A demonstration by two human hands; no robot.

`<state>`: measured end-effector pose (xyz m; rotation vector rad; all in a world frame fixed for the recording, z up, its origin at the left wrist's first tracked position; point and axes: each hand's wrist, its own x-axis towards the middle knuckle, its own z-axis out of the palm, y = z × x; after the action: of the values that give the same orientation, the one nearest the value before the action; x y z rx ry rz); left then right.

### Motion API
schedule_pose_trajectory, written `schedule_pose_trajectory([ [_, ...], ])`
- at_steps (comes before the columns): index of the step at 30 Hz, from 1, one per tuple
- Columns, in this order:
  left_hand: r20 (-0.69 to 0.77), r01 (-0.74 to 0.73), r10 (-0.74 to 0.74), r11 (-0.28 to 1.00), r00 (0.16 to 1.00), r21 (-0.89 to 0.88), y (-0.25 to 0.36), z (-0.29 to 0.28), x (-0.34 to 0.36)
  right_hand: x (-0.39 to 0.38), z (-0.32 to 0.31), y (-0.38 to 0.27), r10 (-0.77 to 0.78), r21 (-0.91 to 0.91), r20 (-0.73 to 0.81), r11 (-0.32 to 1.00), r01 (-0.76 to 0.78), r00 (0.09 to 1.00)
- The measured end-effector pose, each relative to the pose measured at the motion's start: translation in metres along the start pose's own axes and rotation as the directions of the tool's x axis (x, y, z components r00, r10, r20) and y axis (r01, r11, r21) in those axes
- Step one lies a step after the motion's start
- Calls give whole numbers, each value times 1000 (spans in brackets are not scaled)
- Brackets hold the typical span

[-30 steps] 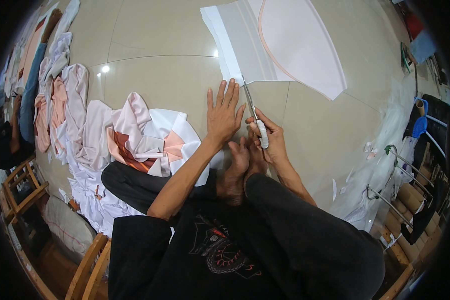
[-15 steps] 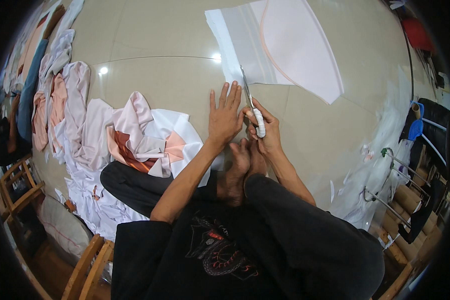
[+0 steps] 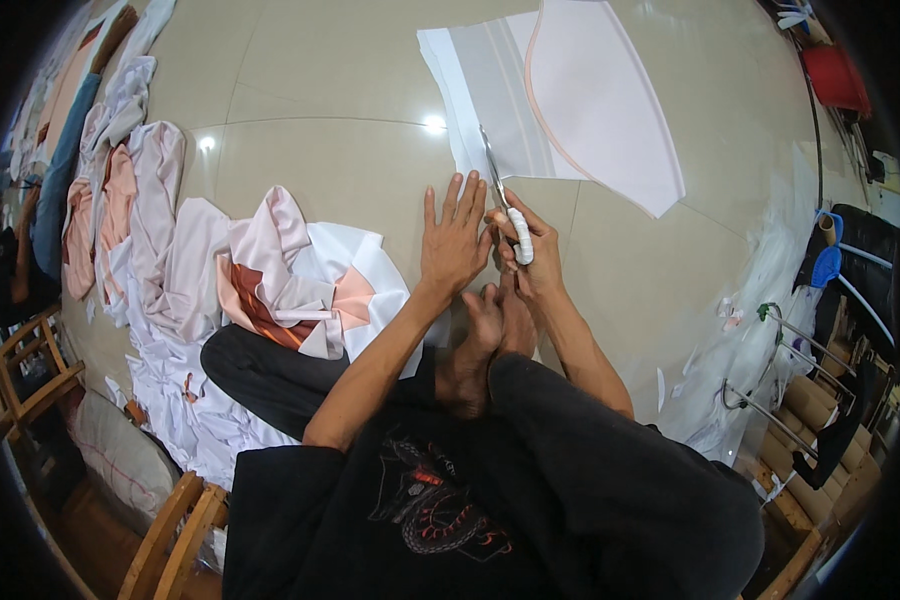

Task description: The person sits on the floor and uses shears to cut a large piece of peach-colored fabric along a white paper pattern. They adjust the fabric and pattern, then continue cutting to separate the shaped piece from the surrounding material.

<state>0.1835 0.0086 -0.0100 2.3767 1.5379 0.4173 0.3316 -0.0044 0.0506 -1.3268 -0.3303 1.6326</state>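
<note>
A cloth panel with white, grey and pale pink parts [image 3: 605, 110] and a curved peach line lies flat on the floor ahead of me. My right hand [image 3: 536, 255] grips scissors [image 3: 520, 236] whose handle is wrapped in white. Their blades point away from me, over the panel's near edge, between its white strip [image 3: 454, 95] and grey band [image 3: 490, 80]. My left hand [image 3: 457, 238] rests flat just left of the scissors, fingers stretched out, fingertips at the near end of the white strip. Whether the blades are parted is hard to tell.
Crumpled pink, white and rust cloth [image 3: 300, 270] lies beside my left knee, with more heaped cloth [image 3: 155, 190] farther left. Another person's sleeved arm [image 3: 58, 180] shows at the far left. Clear plastic sheeting [image 3: 735, 330] and a metal frame [image 3: 795, 335] stand right. Wooden chair parts [image 3: 175, 535] are lower left.
The scissor tips reach slightly farther along the panel. My left hand stays flat beside them, and the whole view has shifted a little.
</note>
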Motion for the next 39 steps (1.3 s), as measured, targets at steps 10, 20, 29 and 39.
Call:
schedule_pose_trajectory([
  [10, -5, 10, -10, 1000, 1000, -17, -2, 2, 0, 13, 4, 3, -37, -29, -22, 999, 37, 999],
  [20, -26, -1, -1, 998, 1000, -61, 0, -1, 3, 36, 14, -19, -27, -4, 17, 1000, 27, 1000],
  [29, -54, -3, -1, 997, 999, -77, 2, -4, 4, 50, 18, -10, -66, -91, 9, 994, 66, 998],
  [39, -70, -16, 10, 996, 997, -85, 1, -2, 6, 74, 34, -31, -71, -10, 35, 997, 71, 997],
])
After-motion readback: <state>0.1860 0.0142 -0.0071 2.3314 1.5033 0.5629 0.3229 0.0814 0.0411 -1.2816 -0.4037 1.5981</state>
